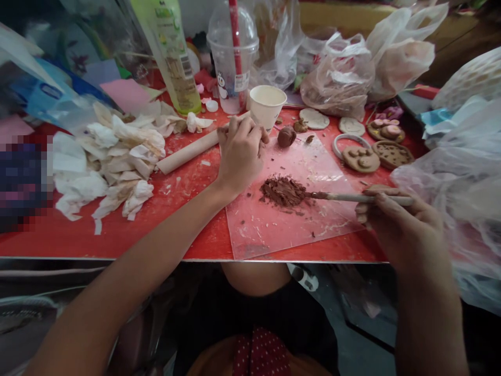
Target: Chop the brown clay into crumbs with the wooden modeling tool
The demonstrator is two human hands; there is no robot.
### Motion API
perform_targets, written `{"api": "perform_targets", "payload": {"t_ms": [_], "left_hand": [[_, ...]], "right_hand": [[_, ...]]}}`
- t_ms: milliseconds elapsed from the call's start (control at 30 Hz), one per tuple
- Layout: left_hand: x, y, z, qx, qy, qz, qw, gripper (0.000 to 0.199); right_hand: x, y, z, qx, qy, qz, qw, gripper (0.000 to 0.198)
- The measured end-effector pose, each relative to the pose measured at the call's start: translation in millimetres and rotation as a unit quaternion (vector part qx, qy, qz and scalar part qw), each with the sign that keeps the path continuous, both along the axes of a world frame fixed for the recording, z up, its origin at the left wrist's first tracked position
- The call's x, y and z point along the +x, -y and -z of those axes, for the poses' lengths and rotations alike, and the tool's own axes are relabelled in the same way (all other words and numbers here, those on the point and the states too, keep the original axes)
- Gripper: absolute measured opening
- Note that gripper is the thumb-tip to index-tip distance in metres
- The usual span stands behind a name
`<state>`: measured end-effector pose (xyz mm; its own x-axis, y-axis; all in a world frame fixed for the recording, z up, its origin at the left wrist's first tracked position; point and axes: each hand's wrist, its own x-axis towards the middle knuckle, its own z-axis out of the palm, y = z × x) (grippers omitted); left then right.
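My right hand [407, 224] grips a slim, pale-handled tool [352, 198] between thumb and fingers. Its brown-coated tip touches a heap of crumbled brown clay [284, 190] on a clear plastic sheet [258, 235]. My left hand [242, 154] is closed, fingers curled, just in front of a white paper cup [268, 102] and over the end of a pale cardboard tube [191, 151]. Whatever its fingers hold, if anything, is hidden. Behind the heap sits a rounded brown clay lump [286, 136].
Crumpled tissues [117, 151] lie left. Behind stand a green bottle [172, 57] and a lidded plastic cup [231, 68] with a red straw. Flat clay pieces [360, 158] and a ring [348, 137] lie at back right. Plastic bags [462, 183] crowd the right side of the red table [188, 230].
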<state>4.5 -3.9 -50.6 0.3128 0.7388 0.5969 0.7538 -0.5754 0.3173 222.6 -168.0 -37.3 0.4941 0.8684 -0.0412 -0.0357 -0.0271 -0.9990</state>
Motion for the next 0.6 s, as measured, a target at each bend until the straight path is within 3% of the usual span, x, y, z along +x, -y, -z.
{"api": "perform_targets", "payload": {"t_ms": [300, 600], "left_hand": [[-2, 1, 0.3, 0.004, 0.008, 0.012, 1.0, 0.019], [-1, 1, 1.2, 0.006, 0.008, 0.004, 1.0, 0.017]], "right_hand": [[1, -4, -2, 0.012, -0.043, 0.031, 0.999, 0.006], [-17, -13, 0, 0.012, -0.029, -0.05, 0.998, 0.023]]}}
